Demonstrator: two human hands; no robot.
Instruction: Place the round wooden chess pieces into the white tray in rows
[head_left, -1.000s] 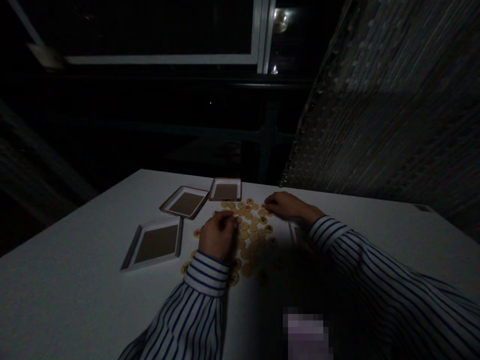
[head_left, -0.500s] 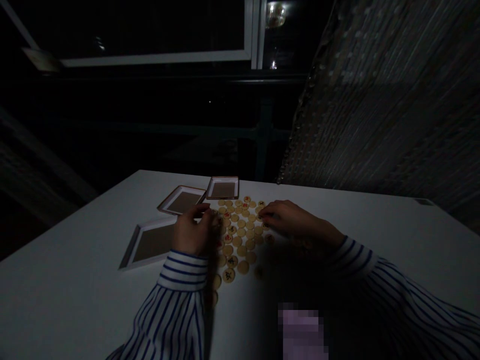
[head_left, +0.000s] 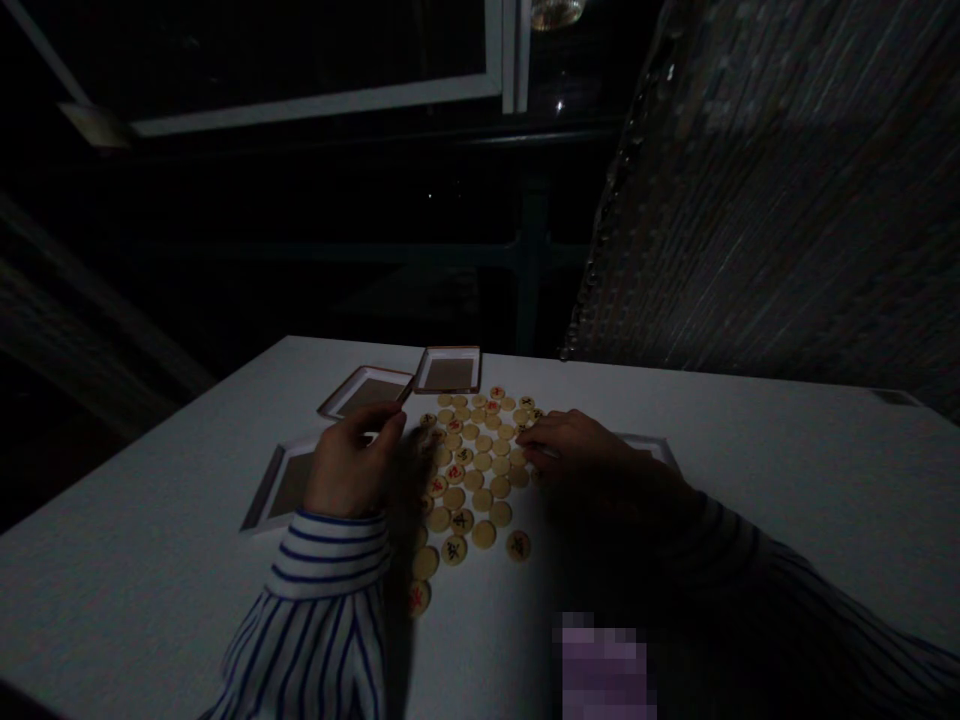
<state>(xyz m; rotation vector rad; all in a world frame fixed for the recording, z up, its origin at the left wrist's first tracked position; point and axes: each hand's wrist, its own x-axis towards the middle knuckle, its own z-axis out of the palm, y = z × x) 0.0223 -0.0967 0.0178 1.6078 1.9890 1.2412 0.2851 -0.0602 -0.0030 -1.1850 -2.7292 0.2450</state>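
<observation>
Several round tan game discs [head_left: 471,470] with red or black characters lie spread on a white table [head_left: 135,570]. My left hand [head_left: 351,470], in a striped sleeve, is raised at the left edge of the discs with its fingers curled and pinched; what it holds is too small and dark to name. It hovers over the near shallow tray [head_left: 279,487]. My right hand [head_left: 577,448] rests palm down on the right side of the discs, fingers bent onto them. Shadow hides part of the right hand and wrist.
Two more shallow white-rimmed trays sit beyond the discs, one [head_left: 361,390] at the back left and one [head_left: 449,370] at the back. Another white-edged tray [head_left: 652,448] shows right of my right hand. A textured wall [head_left: 787,200] stands to the right. The room is dark.
My left hand has moved left, off the discs and over the near tray. My right hand has slid back toward me along the right side of the discs.
</observation>
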